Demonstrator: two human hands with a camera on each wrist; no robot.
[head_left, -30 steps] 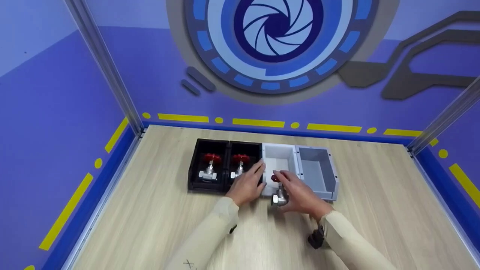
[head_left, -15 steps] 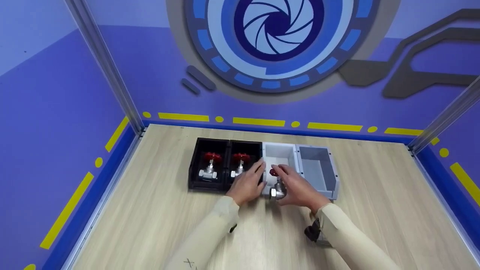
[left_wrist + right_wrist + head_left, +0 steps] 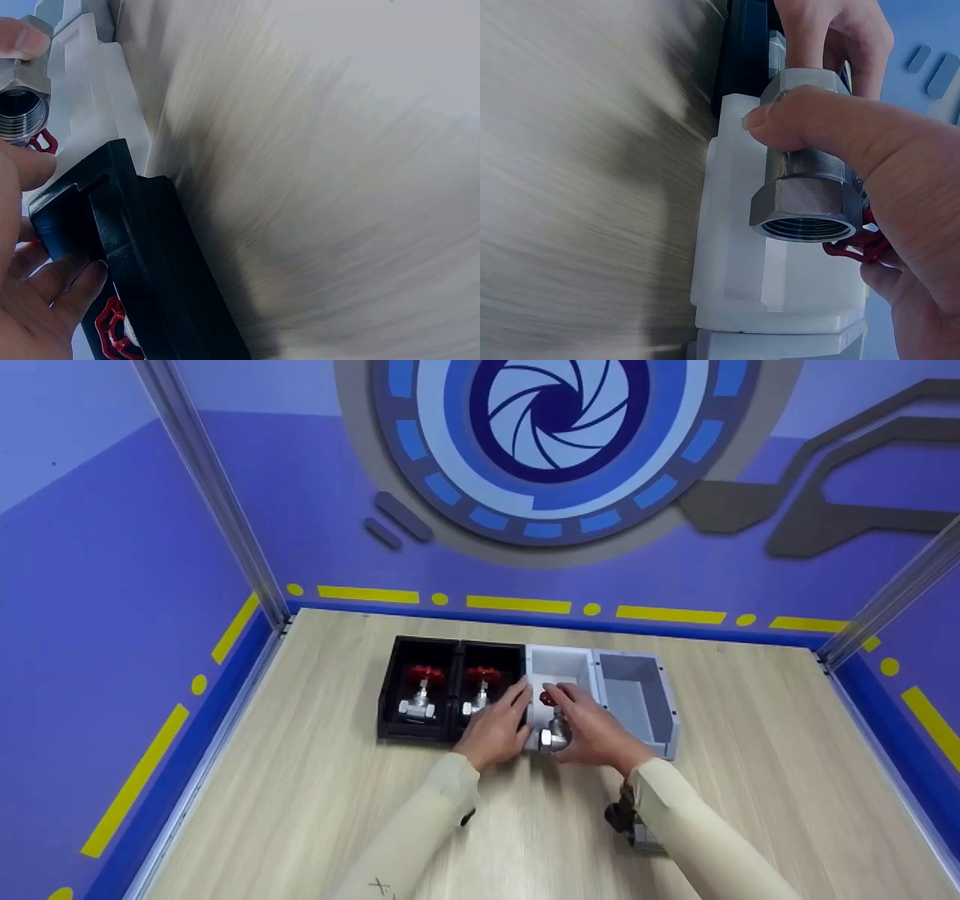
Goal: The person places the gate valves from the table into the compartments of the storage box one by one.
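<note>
Head view: the right hand (image 3: 596,735) grips one valve (image 3: 553,739), its red wheel (image 3: 547,699) up by the fingertips and its body on the palm side, at the front of the white bin (image 3: 562,661); contact with the bin cannot be told. Left of the grip, the left hand (image 3: 495,731) rests, fingers loosely extended, on the border of the near black bin (image 3: 491,654) and the white bin. Farther left is a second black bin (image 3: 426,651); two more valves (image 3: 416,709) stand one per black bin. Right of the grip is one grey bin (image 3: 628,679). Count: three valves, four bins.

Left wrist view: the held valve's threaded end shows just beyond the left thumb.

Right wrist view: the right thumb crosses the valve's body; the wheel is beside the fingers.
</note>
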